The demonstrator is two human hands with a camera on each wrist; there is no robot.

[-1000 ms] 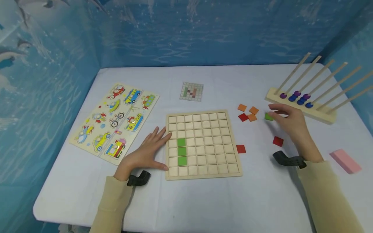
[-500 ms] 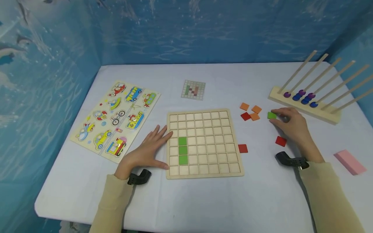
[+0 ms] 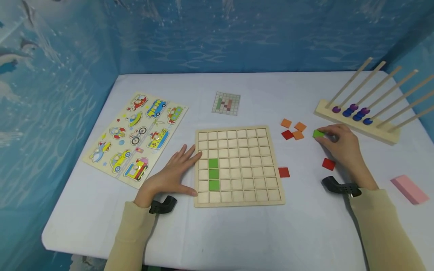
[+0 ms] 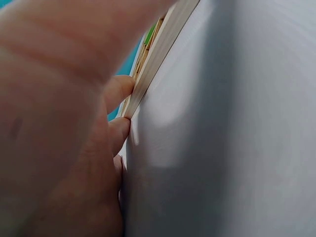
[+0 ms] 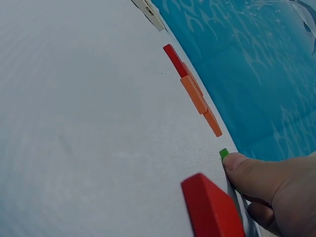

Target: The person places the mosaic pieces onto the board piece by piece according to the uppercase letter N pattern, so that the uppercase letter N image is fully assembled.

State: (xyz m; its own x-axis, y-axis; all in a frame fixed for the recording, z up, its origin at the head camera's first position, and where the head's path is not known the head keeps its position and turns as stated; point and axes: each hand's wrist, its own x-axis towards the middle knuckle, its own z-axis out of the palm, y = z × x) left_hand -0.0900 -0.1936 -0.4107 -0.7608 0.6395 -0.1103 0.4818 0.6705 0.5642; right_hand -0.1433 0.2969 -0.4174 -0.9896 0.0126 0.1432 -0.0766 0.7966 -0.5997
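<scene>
Between thumb and index finger, my right hand point(image 3: 340, 146) pinches a green square tile point(image 3: 317, 133), low over or on the table. In the right wrist view the green tile point(image 5: 224, 153) peeks out past the thumb. A red tile point(image 3: 328, 164) lies just in front of that hand. My left hand point(image 3: 171, 177) rests with fingers spread against the left edge of the wooden grid board point(image 3: 249, 203). Three green tiles point(image 3: 213, 174) fill a column of cells near the board's left side. The left wrist view shows fingers point(image 4: 120, 92) touching the board's side.
Orange tiles point(image 3: 286, 123) and a red tile point(image 3: 287, 134) lie right of the board; another red tile point(image 3: 284, 172) sits at its edge. A pattern card point(image 3: 226, 103), vehicle puzzle point(image 3: 135, 139), peg stand with beads point(image 3: 356, 126) and pink block point(image 3: 409, 189) surround the work.
My right hand has taken the green tile into a clearer pinch at its fingertips. The left hand stays at the board's edge. The head view has shifted slightly.
</scene>
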